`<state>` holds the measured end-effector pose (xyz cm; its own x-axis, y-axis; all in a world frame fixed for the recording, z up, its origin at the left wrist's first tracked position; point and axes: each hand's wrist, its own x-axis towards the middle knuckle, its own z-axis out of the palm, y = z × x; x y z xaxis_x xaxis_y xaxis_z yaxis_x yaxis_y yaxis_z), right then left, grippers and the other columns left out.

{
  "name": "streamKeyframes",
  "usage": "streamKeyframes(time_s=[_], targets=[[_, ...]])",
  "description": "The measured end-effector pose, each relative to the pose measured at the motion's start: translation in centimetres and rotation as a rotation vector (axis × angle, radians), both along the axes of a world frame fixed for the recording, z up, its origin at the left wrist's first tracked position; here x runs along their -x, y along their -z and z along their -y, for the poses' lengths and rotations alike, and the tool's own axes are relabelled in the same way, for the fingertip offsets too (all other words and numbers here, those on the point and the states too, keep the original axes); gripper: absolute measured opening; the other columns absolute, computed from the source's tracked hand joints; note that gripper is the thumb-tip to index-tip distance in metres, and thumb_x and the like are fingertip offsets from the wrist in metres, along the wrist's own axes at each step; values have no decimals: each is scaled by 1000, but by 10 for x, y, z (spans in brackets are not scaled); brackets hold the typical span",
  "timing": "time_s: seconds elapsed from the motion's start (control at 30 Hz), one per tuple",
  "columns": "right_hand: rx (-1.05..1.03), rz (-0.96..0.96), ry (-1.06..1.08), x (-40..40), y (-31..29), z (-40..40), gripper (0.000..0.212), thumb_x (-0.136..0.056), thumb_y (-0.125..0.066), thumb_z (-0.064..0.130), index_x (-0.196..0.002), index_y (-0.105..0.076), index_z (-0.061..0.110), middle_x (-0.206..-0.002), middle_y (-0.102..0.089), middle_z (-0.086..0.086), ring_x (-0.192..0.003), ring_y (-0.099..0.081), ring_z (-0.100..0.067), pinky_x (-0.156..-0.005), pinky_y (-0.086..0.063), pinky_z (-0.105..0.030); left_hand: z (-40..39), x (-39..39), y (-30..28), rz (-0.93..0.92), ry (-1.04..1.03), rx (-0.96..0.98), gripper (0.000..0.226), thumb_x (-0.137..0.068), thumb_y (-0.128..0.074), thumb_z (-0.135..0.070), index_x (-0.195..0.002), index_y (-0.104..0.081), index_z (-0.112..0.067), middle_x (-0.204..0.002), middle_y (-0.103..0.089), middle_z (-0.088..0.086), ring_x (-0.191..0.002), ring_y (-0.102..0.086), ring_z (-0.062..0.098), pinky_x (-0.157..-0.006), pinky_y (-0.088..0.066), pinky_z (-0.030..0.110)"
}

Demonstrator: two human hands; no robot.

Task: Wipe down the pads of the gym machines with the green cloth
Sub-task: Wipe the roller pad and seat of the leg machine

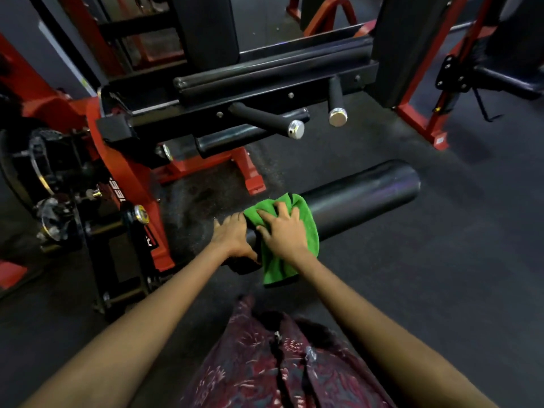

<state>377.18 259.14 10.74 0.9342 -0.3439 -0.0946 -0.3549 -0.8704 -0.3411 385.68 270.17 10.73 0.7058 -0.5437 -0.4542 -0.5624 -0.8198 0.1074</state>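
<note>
A black cylindrical roller pad (pixel 362 198) juts out low from the red and black machine, in the middle of the view. The green cloth (pixel 306 228) is draped over its near end and hangs down in front. My right hand (pixel 282 231) lies on the cloth with fingers spread, pressing it onto the pad. My left hand (pixel 234 235) rests on the pad's left end beside the cloth, with its fingers curved over the top and its thumb underneath. The pad's left end is hidden by both hands.
The red machine frame (pixel 123 178) with black weight plates stands at the left. Black handle bars with chrome caps (pixel 295 128) stick out above the roller pad. Long black pads (pixel 265 78) lie behind them. Dark rubber floor (pixel 441 260) spreads to the right.
</note>
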Motion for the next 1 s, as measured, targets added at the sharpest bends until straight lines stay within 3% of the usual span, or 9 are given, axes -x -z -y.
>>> streamKeyframes(time_s=[0.17,0.3,0.4,0.5,0.6,0.73,0.87,1.0], targets=[[68,8,125,1,6,92,45,-96,-47,44,-137,-50,26,-144,-36,-16,-123,-38,-38,-105,-27,-38,-1,16,3,41,8,-29,136,-54,-80,-64,-150,-4,-5,-157,-13,10,-144,-15,28,-114,-9,56],[-15,-10,392,1,11,166,47,-94,-50,46,-136,-51,25,-147,-33,-18,-129,-36,-41,-111,-23,-42,0,11,-3,48,82,-70,137,-54,-73,-74,-150,-4,-7,-155,-17,12,-142,-18,31,-112,-8,62],[-38,-40,458,-2,6,159,43,-94,-50,44,-134,-52,27,-149,-28,-15,-132,-30,-43,-108,-26,-48,12,-8,-10,-68,57,-39,136,-52,-66,-82,-152,-7,-11,-156,-18,12,-143,-18,31,-111,-3,64],[-35,-69,403,-7,-4,110,39,-95,-49,39,-133,-51,30,-147,-28,-10,-129,-26,-42,-101,-35,-52,45,-22,-14,-115,85,-2,134,-54,-68,-79,-151,-7,-9,-157,-16,10,-144,-18,30,-111,-3,63],[4,-72,213,-5,-6,52,41,-95,-48,39,-135,-49,33,-146,-29,-6,-125,-29,-37,-93,-42,-47,68,-30,-8,-221,66,-40,126,-54,-77,-67,-150,-15,-13,-154,-27,10,-140,-29,30,-111,-12,62],[22,-47,121,3,2,61,44,-95,-46,46,-138,-45,38,-148,-31,-2,-124,-33,-36,-96,-41,-42,61,-32,-2,-366,-26,32,119,-48,-82,-65,-142,-33,-13,-144,-43,8,-127,-46,26,-106,-39,38],[68,-44,231,3,10,134,45,-94,-47,48,-137,-48,33,-145,-36,-10,-123,-40,-38,-106,-32,-40,58,-26,-2,-337,-41,7,124,-51,-78,-71,-145,-26,-10,-149,-35,10,-132,-39,29,-108,-36,43],[18,-54,393,1,8,189,45,-94,-49,44,-136,-51,26,-144,-36,-18,-129,-37,-39,-111,-23,-43,59,-8,-3,-199,-3,-24,128,-57,-75,-70,-149,-14,-7,-154,-24,12,-140,-26,30,-116,-18,49]])
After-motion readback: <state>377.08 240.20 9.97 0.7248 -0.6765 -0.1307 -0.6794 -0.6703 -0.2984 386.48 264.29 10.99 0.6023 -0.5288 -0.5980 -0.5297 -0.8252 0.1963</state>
